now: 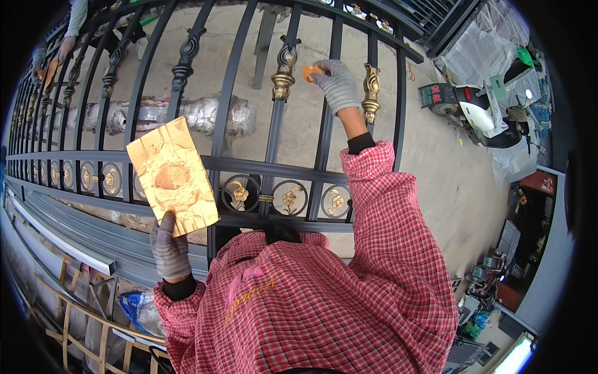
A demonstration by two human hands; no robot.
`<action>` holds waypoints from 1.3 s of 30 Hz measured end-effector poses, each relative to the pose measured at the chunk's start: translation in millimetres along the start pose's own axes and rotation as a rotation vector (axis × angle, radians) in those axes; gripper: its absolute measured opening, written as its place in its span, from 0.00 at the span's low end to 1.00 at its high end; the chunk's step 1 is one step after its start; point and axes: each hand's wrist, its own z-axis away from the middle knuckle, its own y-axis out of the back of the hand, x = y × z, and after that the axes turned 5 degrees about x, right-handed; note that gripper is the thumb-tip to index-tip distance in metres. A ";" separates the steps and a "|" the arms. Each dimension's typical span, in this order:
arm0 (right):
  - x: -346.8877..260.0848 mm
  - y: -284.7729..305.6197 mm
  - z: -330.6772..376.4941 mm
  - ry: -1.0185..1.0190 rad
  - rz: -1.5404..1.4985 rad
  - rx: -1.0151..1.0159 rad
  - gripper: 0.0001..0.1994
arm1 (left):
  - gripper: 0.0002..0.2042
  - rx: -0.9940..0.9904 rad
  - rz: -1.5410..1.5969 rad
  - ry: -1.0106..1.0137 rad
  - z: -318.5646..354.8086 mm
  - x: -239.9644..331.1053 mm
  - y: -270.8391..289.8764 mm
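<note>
My left hand (169,248), in a grey glove, is closed on the lower edge of a gold-smeared flat board (198,198). A hollowed patch of gold powder or paint lies in the board's middle. My right hand (338,87), also gloved, pinches a small orange-gold sponge-like pad (311,73) above the fence (261,167). The pad is just right of a gold-coloured ornament (283,73) on a dark bar; I cannot tell whether they touch. Right of that hand is another gold ornament (371,93). Farther left, a bar carries a dark ornament (185,61).
Gold flowers in rings (289,201) line the fence's lower band. A wrapped roll (205,116) lies beneath the bars. At upper left, a co-worker's hand (66,47) holds an orange-gold piece. A scooter (476,109) stands right; a wooden frame (93,330) is at lower left.
</note>
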 end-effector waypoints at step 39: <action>-18.1 -59.5 -128.4 0.306 0.870 -0.564 0.09 | 0.29 0.206 -0.051 0.076 -106.7 -1.5 2.0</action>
